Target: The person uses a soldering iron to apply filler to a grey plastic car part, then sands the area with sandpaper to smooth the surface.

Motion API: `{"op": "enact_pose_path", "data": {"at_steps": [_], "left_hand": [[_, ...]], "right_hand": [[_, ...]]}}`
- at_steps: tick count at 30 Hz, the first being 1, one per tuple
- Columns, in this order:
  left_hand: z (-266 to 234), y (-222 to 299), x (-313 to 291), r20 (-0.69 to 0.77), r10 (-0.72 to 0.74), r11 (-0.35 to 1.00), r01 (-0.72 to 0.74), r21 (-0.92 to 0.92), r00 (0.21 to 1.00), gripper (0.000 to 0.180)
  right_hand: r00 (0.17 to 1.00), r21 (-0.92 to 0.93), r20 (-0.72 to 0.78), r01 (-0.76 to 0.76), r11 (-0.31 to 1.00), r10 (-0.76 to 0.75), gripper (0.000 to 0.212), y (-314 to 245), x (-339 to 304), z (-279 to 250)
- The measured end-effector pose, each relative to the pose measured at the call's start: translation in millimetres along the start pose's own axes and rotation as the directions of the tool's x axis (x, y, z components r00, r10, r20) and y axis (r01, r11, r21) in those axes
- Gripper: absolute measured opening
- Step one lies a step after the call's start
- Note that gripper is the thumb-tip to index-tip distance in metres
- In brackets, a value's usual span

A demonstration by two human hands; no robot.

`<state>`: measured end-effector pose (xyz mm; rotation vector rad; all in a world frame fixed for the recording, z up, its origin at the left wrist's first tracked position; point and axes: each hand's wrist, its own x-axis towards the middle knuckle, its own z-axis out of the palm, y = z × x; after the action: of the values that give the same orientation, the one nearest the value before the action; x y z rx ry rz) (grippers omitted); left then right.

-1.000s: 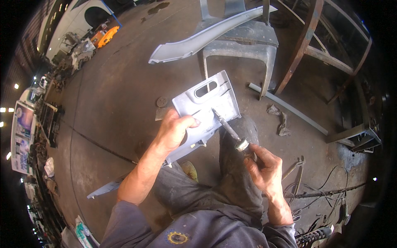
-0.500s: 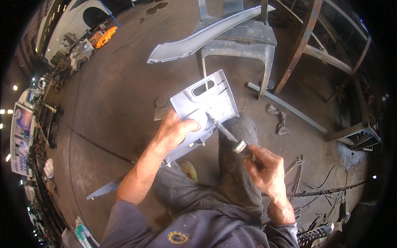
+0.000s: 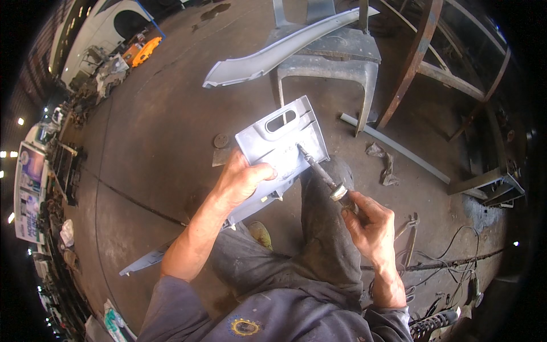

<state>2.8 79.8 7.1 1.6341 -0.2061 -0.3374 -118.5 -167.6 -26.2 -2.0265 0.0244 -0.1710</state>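
My left hand [image 3: 239,181] is closed on the lower left edge of a light grey plastic trim panel [image 3: 253,139], with the thumb pressed over its face. An oval slot is cut through the panel's upper end, and small clips stick out along the lower edge. My right hand [image 3: 370,225] grips the dark handle of a soldering iron [image 3: 322,172], which has a long metal barrel and a bright collar. Its tip meets the panel's face below the slot, on a roughened whitish patch. The panel is held above my thighs; its lower end passes behind my left forearm.
Ahead, a long curved grey trim piece [image 3: 256,64] lies across a grey plastic chair [image 3: 325,69]. A rusty metal frame [image 3: 416,62] stands at the right, with a grey bar [image 3: 399,149] on the floor. Pliers [image 3: 409,236] and cables [image 3: 456,256] lie right of my leg.
The soldering iron's tip has shifted a little right and up across the panel. My right hand has moved slightly the same way; the left hand and panel have stayed put.
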Motion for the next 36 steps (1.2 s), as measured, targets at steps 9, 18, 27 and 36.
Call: {"op": "enact_pose_path", "data": {"at_steps": [9, 18, 27, 36], "left_hand": [[-3, 1, 2, 0.02, -0.002, 1.0, 0.002, 0.0, 1.0, 0.053], [-3, -2, 2, 0.007, -0.012, 1.0, 0.012, -0.018, 1.0, 0.053], [-4, -3, 2, 0.002, 0.001, 1.0, -0.001, -0.025, 1.0, 0.052], [-10, -14, 5, -0.006, -0.049, 0.977, 0.046, -0.21, 0.999, 0.043]], "right_hand": [[0.993, 0.022, 0.006, 0.121, 0.992, -0.121, 0.036, 8, 3, 3], [0.973, -0.168, -0.039, 0.216, 0.962, -0.225, 0.037, 4, 2, 6], [0.988, -0.025, -0.077, 0.133, 0.991, -0.134, 0.036, 11, -3, 18], [0.999, 0.134, -0.004, 0.052, 0.99, -0.052, 0.036, 10, -2, 13]]}}
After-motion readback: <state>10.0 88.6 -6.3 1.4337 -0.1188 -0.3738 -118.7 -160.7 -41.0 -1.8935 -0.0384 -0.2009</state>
